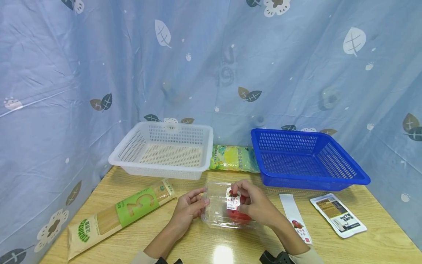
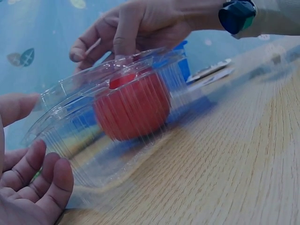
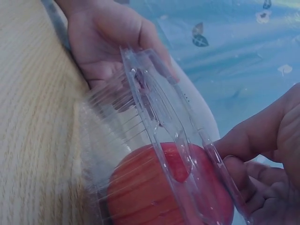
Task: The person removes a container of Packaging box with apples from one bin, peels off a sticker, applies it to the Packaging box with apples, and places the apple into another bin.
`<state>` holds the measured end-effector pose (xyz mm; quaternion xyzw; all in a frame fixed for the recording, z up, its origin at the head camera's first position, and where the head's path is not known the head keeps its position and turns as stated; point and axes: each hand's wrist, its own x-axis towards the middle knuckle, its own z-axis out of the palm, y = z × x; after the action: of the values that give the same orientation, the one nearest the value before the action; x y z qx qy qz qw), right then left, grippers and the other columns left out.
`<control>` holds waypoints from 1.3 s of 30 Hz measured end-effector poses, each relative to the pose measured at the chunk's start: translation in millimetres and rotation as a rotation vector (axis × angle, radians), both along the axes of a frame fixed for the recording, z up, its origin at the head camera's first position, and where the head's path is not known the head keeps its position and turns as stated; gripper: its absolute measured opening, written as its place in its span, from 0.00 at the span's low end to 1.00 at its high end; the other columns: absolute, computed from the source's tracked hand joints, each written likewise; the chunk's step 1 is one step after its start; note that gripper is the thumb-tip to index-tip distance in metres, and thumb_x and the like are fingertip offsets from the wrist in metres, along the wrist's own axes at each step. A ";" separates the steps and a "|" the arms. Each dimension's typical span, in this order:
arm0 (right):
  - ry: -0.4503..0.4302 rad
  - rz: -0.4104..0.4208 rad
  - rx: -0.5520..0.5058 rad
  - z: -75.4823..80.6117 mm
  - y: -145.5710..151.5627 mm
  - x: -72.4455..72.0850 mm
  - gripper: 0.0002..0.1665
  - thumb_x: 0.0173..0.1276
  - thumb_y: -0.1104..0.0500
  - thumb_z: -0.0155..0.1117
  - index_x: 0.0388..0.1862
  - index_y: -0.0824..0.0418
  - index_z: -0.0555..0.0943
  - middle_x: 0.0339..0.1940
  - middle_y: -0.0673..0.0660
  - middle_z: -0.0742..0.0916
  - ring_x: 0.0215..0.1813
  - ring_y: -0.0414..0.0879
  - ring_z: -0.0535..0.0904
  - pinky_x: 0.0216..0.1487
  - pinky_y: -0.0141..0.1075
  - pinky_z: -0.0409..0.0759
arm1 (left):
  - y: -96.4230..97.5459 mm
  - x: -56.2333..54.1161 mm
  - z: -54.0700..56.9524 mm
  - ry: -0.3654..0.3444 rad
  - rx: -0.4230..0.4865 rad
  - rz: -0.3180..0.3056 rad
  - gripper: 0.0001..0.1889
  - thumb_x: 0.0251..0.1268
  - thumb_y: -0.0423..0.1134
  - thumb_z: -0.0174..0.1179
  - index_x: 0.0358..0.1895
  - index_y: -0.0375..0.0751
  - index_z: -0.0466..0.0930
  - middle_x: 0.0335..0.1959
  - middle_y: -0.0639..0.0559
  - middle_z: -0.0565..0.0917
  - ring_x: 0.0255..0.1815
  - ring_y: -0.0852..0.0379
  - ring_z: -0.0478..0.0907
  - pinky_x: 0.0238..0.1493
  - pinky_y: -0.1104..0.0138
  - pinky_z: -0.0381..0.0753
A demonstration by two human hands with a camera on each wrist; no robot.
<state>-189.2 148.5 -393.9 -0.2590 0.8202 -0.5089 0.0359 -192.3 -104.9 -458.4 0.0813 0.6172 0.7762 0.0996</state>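
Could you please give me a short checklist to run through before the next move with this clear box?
1. Fruit inside: ok; the red fruit sits within the clear box.
2. Lid fastened: cannot tell; the lid covers the box, but whether its rim is snapped down is unclear.
3. Box steadied: ok; the left hand holds its left end.
4. Label fully stuck: cannot tell; the label is at the lid's top, partly covered by fingers.
5. Right hand clear of the label: not ok; the right hand touches it.
6. Label strip clear of the box: ok; the strip lies apart, to the right.
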 end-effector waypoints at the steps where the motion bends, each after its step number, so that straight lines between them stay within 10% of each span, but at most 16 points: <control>1: -0.007 -0.006 -0.009 0.0 0.2 -0.1 0.25 0.54 0.82 0.63 0.47 0.63 0.73 0.50 0.60 0.82 0.32 0.43 0.72 0.30 0.30 0.74 | 0.1 -0.2 0.3 0.000 -0.001 0.000 0.31 0.67 0.35 0.66 0.70 0.27 0.67 0.33 0.53 0.79 0.27 0.63 0.75 0.28 0.75 0.75; 4: -0.021 -0.026 -0.043 -0.1 1.6 -0.3 0.28 0.52 0.82 0.63 0.50 0.63 0.73 0.57 0.63 0.81 0.31 0.44 0.72 0.29 0.30 0.73 | 0.6 -0.3 0.9 -0.001 -0.007 -0.001 0.31 0.67 0.35 0.65 0.70 0.27 0.67 0.33 0.53 0.79 0.27 0.63 0.74 0.28 0.75 0.75; 8: -0.047 -0.063 -0.086 1.1 3.3 0.8 0.29 0.51 0.81 0.63 0.52 0.63 0.74 0.65 0.64 0.78 0.56 0.58 0.82 0.34 0.31 0.79 | 1.5 0.3 1.9 -0.003 -0.006 -0.003 0.32 0.68 0.35 0.65 0.71 0.26 0.66 0.33 0.53 0.79 0.27 0.62 0.74 0.28 0.75 0.75; 11: -0.077 -0.081 -0.142 3.3 5.0 1.8 0.28 0.53 0.79 0.65 0.54 0.65 0.74 0.67 0.64 0.77 0.74 0.68 0.66 0.46 0.35 0.85 | 2.3 0.8 2.7 -0.007 0.000 -0.010 0.32 0.68 0.35 0.65 0.71 0.26 0.65 0.33 0.53 0.79 0.27 0.62 0.74 0.28 0.75 0.75; 16: -0.056 -0.106 -0.268 8.5 12.5 1.7 0.25 0.58 0.78 0.64 0.55 0.68 0.75 0.65 0.67 0.77 0.73 0.68 0.67 0.49 0.39 0.87 | 2.6 0.7 2.1 -0.019 0.009 -0.012 0.32 0.68 0.35 0.65 0.71 0.26 0.65 0.32 0.54 0.78 0.27 0.62 0.74 0.28 0.76 0.75; 27: 0.105 -0.335 -0.389 26.7 41.1 -2.4 0.20 0.61 0.79 0.66 0.51 0.73 0.74 0.45 0.60 0.85 0.47 0.52 0.87 0.38 0.39 0.88 | 2.2 2.6 5.9 -0.024 0.011 -0.023 0.33 0.68 0.34 0.64 0.72 0.25 0.63 0.31 0.55 0.77 0.26 0.64 0.73 0.29 0.76 0.74; 39: 0.048 -0.883 -0.806 35.2 88.9 -16.9 0.16 0.63 0.80 0.64 0.42 0.63 0.76 0.34 0.55 0.80 0.21 0.43 0.81 0.20 0.32 0.81 | -3.6 2.0 10.9 -0.055 -0.019 -0.059 0.35 0.67 0.36 0.65 0.73 0.26 0.62 0.31 0.57 0.79 0.27 0.64 0.73 0.29 0.75 0.75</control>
<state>-206.1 237.3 -358.7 0.1018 0.5931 -0.7406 -0.2989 -190.3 -108.5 -447.5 0.0770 0.6190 0.7689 0.1404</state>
